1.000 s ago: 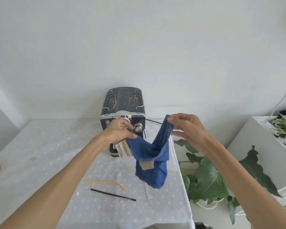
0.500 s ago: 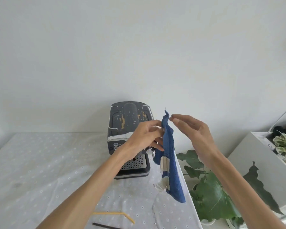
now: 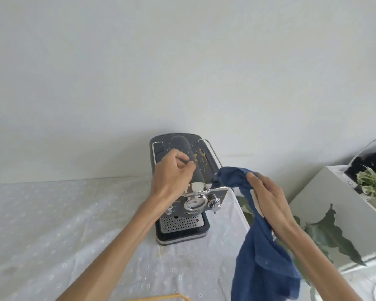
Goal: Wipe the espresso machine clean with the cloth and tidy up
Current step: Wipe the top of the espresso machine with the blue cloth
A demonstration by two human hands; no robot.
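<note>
A dark grey espresso machine [image 3: 182, 227] with chrome dial and knobs stands on the white tablecloth [image 3: 63, 224], near its right edge. Brown stains [image 3: 201, 161] speckle the right half of the machine's top. My left hand [image 3: 172, 172] hovers over the left of that top, fingers curled in with nothing visible in them. My right hand [image 3: 267, 198] grips a blue cloth [image 3: 263, 268] just right of the machine. The cloth's upper end bunches against the top's right rail and the rest hangs down past the table edge.
A thin yellow stick [image 3: 161, 297] lies at the bottom edge of the view. Large green leaves [image 3: 326, 235] sit right of the table beside a white cabinet [image 3: 334, 198] carrying a small variegated plant [image 3: 371, 181]. A white wall rises behind.
My left hand let go of the cloth and moved onto the machine's top. My right hand took the cloth and carried it right of the machine. The view shifted closer.
</note>
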